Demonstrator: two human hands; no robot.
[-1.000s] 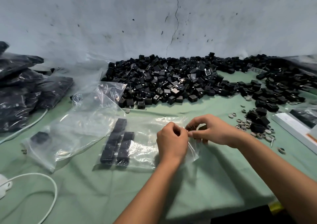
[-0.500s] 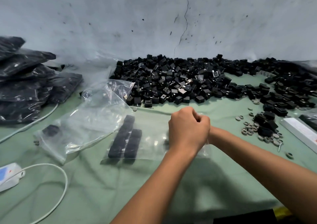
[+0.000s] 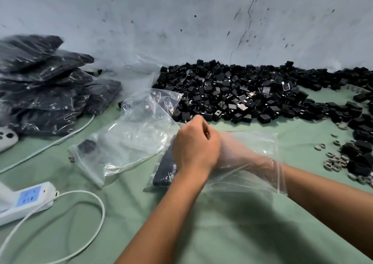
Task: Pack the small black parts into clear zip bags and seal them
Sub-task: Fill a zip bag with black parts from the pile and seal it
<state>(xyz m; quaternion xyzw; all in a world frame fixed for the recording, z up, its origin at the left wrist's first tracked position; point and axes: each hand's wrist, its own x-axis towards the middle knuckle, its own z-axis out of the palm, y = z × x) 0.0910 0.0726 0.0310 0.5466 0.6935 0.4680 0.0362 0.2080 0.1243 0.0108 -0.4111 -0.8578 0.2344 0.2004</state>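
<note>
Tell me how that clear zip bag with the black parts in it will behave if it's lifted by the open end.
The zip bag is thin crinkled film, so it will probably flop. The black parts sit at its far end, so that end would likely sag and swing.

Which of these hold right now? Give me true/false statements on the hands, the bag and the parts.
1. The right hand is inside the zip bag. True.
2. The zip bag is empty. False: black parts lie at its left end.
3. The left hand lies flat and open. False: its fingers are curled at the bag's far edge.
4. Filled bags are stacked at far left. True.
5. The power strip sits in the loose pile. False: it lies near left, apart.
</note>
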